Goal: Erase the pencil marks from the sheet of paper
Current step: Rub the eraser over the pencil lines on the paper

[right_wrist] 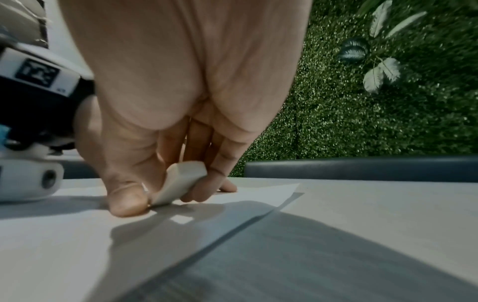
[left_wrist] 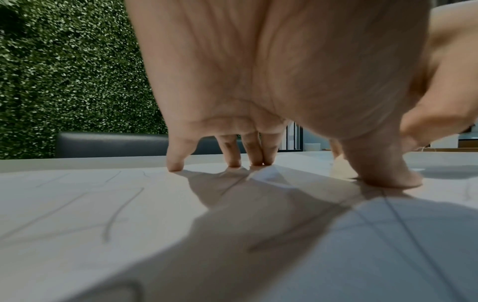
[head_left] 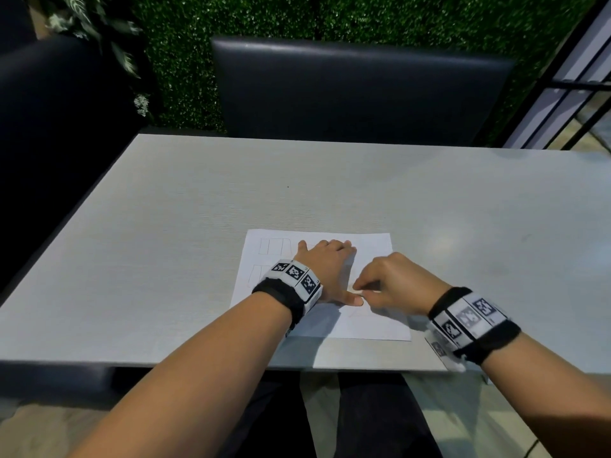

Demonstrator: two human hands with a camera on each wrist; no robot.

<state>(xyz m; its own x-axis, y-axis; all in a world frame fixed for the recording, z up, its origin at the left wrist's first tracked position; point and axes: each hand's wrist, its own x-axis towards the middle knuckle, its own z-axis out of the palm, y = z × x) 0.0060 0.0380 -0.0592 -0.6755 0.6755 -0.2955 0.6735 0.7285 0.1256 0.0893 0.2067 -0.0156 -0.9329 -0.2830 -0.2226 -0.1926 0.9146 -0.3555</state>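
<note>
Grey table (head_left: 198, 193), dark bench (head_left: 360, 90), green hedge wall (head_left: 330, 18)

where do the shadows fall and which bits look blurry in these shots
Head view: arm shadows fall toward the viewer over the sheet of paper. Left wrist view: left hand shadows the sheet, near corner blurred. Right wrist view: eraser sharp, table foreground smeared.

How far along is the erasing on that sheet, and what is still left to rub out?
Done: nothing can be confirmed as erased. In hand: the right hand pinches a white block eraser against the white sheet of paper near its front middle, while the left hand presses the sheet flat with straight fingers. Left: faint pencil lines still show on the sheet's left part, so much remains.
</note>
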